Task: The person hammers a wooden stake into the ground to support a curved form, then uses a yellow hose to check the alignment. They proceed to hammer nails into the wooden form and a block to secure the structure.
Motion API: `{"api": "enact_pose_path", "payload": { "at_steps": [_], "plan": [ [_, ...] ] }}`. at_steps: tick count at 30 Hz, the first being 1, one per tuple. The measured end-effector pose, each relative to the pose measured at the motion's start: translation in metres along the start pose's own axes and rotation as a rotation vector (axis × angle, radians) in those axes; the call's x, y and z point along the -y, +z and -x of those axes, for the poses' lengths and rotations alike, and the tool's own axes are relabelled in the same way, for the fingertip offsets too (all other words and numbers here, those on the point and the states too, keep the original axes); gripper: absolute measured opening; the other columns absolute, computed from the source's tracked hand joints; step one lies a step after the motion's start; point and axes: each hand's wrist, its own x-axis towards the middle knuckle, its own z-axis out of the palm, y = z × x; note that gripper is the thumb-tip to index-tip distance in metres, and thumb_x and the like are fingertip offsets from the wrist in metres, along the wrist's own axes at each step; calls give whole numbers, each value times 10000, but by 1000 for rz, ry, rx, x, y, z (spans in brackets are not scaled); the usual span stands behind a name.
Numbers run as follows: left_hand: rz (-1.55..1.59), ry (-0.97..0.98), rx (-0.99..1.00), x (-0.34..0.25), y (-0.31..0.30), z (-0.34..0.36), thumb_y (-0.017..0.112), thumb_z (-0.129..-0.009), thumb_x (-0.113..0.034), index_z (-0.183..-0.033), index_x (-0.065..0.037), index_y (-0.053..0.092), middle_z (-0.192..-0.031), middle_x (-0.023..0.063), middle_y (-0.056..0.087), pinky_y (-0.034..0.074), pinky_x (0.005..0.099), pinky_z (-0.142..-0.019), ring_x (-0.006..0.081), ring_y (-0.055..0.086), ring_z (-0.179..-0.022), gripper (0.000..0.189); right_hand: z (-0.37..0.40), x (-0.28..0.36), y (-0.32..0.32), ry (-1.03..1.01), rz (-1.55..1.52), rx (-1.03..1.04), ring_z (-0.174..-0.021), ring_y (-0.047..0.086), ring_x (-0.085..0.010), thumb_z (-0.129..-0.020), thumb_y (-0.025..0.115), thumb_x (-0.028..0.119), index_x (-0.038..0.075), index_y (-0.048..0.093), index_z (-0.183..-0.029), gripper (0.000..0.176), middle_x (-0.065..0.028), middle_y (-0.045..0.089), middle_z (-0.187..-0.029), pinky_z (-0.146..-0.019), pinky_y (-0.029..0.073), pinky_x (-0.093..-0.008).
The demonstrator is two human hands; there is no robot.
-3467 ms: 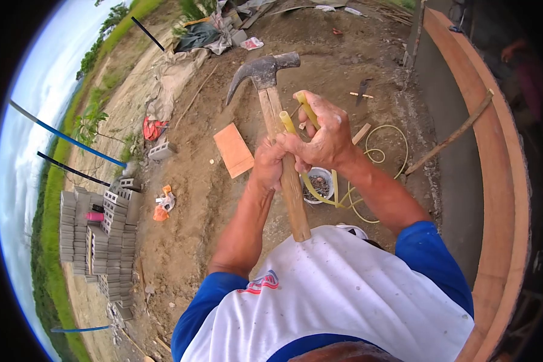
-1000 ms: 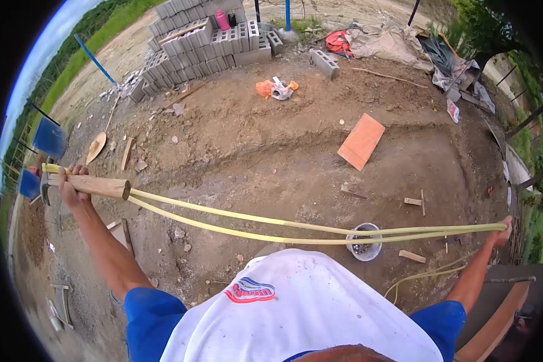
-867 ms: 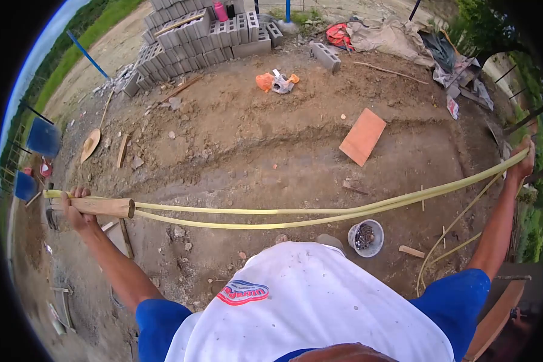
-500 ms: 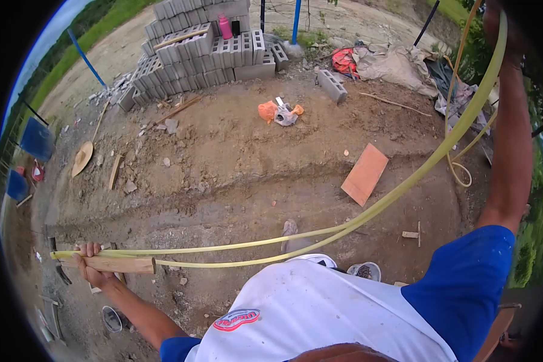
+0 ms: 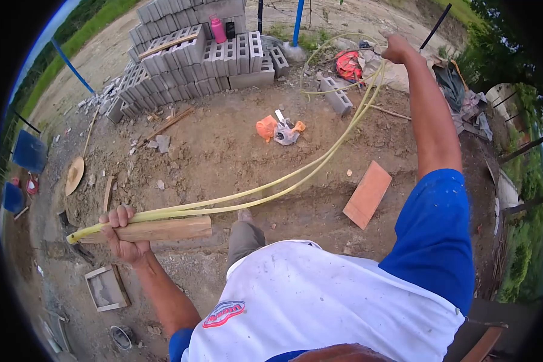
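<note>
Tubing, pale yellow and slender [image 5: 163, 213], spans near left to far right. The left hand [image 5: 122, 236] clenches it against one wooden-handled claw hammer [image 5: 178, 228], apparently to pin that end; the raised right hand [image 5: 396, 49] grips the far part, seemingly to hold it extended. Counted: two strands between the hands, two blue containers [image 5: 29, 151] left, one orange rectangular board [image 5: 368, 195] right.

White shirt [image 5: 332, 295], lower centre, dark-specked; short blue sleeves [image 5: 434, 217]; red-and-blue logo [image 5: 224, 314] left of centre; grey-brown trouser leg [image 5: 245, 240], mid-frame.
</note>
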Motion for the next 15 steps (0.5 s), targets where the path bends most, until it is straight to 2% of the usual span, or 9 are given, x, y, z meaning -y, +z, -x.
{"api": "enact_pose_path", "payload": {
  "at_steps": [2,4,6,7,9,11,12,14,15],
  "plan": [
    [41,-59,37,63,-3,-50,589,-951,-247,-998,-140,512,-804,-15,464,387,351,-807,138,433,-771,140,-17,54,44,-286,-346,-78,-1112,611,-360,-748,710,199,76,457,-1396,706,-228,590,-1259,-946,497,-391],
    [80,-111,67,130,0,-106,589,-952,-255,-990,-155,508,-826,-9,488,391,365,-828,147,455,-805,134,-18,128,72,-495,-522,44,-1121,607,-353,-713,754,228,90,436,-1415,783,-219,569,-1297,-936,505,-384],
    [155,-187,129,199,-1,-167,618,-930,-250,-974,-142,521,-836,-2,496,393,381,-901,162,476,-830,152,-30,198,105,-635,-701,286,-1180,577,-296,-670,780,223,107,398,-1443,870,-195,536,-1350,-996,468,-366],
    [154,-212,158,230,1,-196,616,-932,-259,-985,-138,522,-841,5,504,392,385,-904,168,478,-835,162,-37,229,125,-770,-774,294,-1214,554,-275,-647,794,231,113,387,-1451,909,-177,538,-1355,-1022,444,-368],
    [141,-278,228,289,-2,-268,611,-935,-277,-1006,-133,519,-850,16,514,389,391,-910,177,482,-844,185,-54,291,151,-876,-801,257,-1209,551,-278,-616,814,261,93,421,-1424,914,-161,553,-1340,-1010,441,-375],
    [166,-370,255,332,-4,-332,610,-941,-282,-998,-118,517,-865,37,538,413,378,-869,197,502,-855,197,-74,342,192,-698,-990,332,-1192,553,-284,-659,800,288,86,451,-1389,834,-148,562,-1324,-992,443,-377],
    [197,-411,256,349,-2,-365,613,-943,-278,-979,-104,519,-876,53,558,439,363,-826,214,520,-864,201,-99,364,212,-593,-1043,272,-1164,564,-265,-695,788,291,77,468,-1365,772,-143,574,-1290,-974,448,-369],
    [303,-517,297,374,9,-424,591,-950,-277,-1022,-133,503,-865,29,513,378,385,-922,183,483,-859,184,-143,407,253,-361,-1124,79,-1090,596,-207,-781,758,285,56,504,-1310,630,-134,607,-1195,-931,460,-346],
    [377,-538,328,388,9,-454,584,-953,-274,-1051,-121,505,-906,44,536,391,403,-933,202,505,-905,198,-155,414,257,-325,-949,-60,-1037,609,-185,-814,740,277,49,522,-1276,560,-125,622,-1139,-901,469,-337]
  ]
}}
